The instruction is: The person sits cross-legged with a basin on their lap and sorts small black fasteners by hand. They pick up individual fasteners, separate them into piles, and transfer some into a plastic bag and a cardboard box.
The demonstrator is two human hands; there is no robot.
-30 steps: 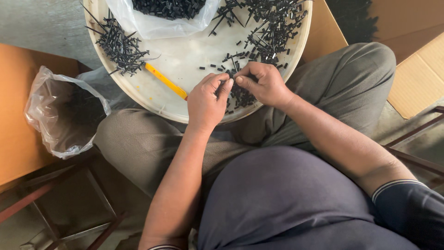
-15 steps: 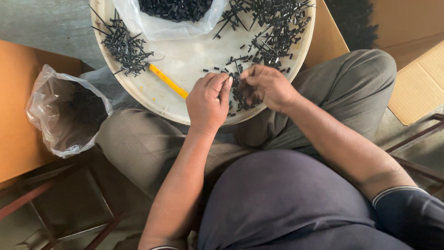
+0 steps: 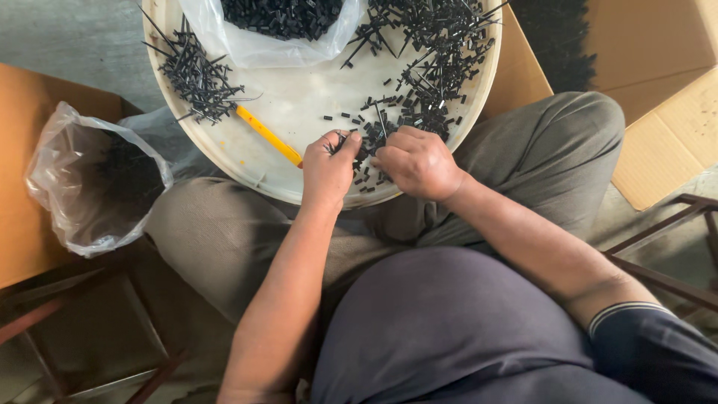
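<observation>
Hands meet at the near edge of a round cream-white plastic tray [image 3: 299, 127] that rests across the seated person's lap. The left hand [image 3: 327, 170] is curled, thumb and fingertips pinched around a few small black plastic pieces [image 3: 368, 153] lying just between the two hands. The right hand [image 3: 417, 163] is bent over the same little heap, knuckles up, fingers tucked under; whether it actually grips anything I cannot tell.

A yellow pencil-like stick [image 3: 268, 135] lies slantwise on the tray, its near end touching the left hand. Further back to the right sprawls a loose pile of thin black pins [image 3: 437, 45], and a smaller bundle of black pins [image 3: 196, 75] sits by the left rim.

A clear plastic bag full of black parts [image 3: 280, 22] lies at the tray's far edge. Another clear plastic bag, crumpled and dark inside [image 3: 93, 183], stands open to the person's left, against a brown cardboard box [image 3: 22, 179]. An open tan cardboard carton [image 3: 658, 97] sits to the right, beyond the knee.
</observation>
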